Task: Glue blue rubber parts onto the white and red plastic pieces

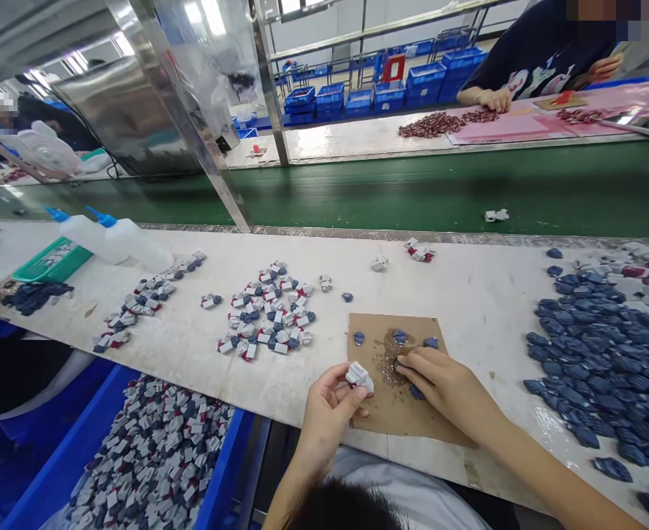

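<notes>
My left hand pinches a small white-grey plastic part between thumb and fingers, just above the near edge of a brown cardboard pad. My right hand rests on the pad with its fingertips closed on a small dark piece at a glittery glue smear. A few blue pieces lie on the pad's far side. A large heap of blue parts lies to the right of my right hand. Assembled white, blue and red parts are grouped on the bench to the left.
Two white squeeze bottles with blue caps lie at the far left beside a green tray. A blue bin of finished parts sits below the bench edge. A green conveyor belt runs behind. Another person works opposite.
</notes>
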The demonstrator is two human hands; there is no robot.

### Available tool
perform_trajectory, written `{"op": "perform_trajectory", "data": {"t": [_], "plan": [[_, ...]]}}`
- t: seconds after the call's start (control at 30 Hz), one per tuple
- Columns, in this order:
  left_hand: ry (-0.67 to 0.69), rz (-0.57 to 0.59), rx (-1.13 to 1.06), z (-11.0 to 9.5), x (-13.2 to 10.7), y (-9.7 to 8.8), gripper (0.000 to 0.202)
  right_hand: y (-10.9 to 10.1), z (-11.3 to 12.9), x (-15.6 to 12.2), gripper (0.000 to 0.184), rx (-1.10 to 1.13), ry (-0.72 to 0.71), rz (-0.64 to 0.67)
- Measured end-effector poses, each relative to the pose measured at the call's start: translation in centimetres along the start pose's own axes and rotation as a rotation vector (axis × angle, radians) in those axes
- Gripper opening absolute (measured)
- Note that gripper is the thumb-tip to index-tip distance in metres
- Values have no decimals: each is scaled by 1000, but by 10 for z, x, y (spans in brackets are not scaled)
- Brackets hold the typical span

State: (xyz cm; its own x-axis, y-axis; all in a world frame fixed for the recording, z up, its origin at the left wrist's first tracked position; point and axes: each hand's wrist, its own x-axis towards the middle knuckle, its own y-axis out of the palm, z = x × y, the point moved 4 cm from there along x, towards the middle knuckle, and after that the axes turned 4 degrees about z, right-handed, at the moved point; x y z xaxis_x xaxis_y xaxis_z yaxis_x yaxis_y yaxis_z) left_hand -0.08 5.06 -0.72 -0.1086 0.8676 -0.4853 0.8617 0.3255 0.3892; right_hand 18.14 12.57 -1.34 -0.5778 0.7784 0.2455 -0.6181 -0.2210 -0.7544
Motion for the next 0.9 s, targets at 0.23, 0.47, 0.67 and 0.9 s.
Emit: {"op": "perform_trajectory", "data": {"t": [0.23, 0.47, 0.67, 0.9], "plan": [[26, 85, -82, 8, 2, -3, 45, -15, 11, 1, 33, 165, 120, -20], [71, 157, -162, -8, -5, 16, 35, -38, 45, -7, 30, 489, 386, 6], [129, 230, -163, -15, -7, 25, 29, -42, 49, -7, 23, 458, 327, 44], [157, 198, -67, -17, -8, 24, 31, -46, 62, 3, 19, 472, 272, 52]]}}
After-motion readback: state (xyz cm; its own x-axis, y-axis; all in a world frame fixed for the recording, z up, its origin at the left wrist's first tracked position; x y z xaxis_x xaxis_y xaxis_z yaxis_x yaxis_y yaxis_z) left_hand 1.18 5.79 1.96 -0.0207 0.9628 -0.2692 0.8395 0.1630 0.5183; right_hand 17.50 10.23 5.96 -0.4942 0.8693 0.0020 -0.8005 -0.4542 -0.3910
